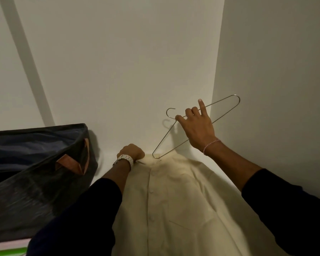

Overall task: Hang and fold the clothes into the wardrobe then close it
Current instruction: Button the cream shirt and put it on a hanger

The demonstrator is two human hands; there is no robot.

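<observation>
A cream button-up shirt [175, 196] lies spread on a white surface, collar toward the back wall. My left hand [132, 151] grips the shirt at its collar, fingers curled under. My right hand [196, 124] holds a thin metal wire hanger [224, 109] near its hook, with one finger pointing up. The hanger is tilted, and its lower left tip touches the shirt's neck opening.
A dark fabric storage bin [33, 174] with tan handles stands at the left. White walls [118, 61] close the space behind and at the right. Something pink and green [9, 249] shows at the bottom left corner.
</observation>
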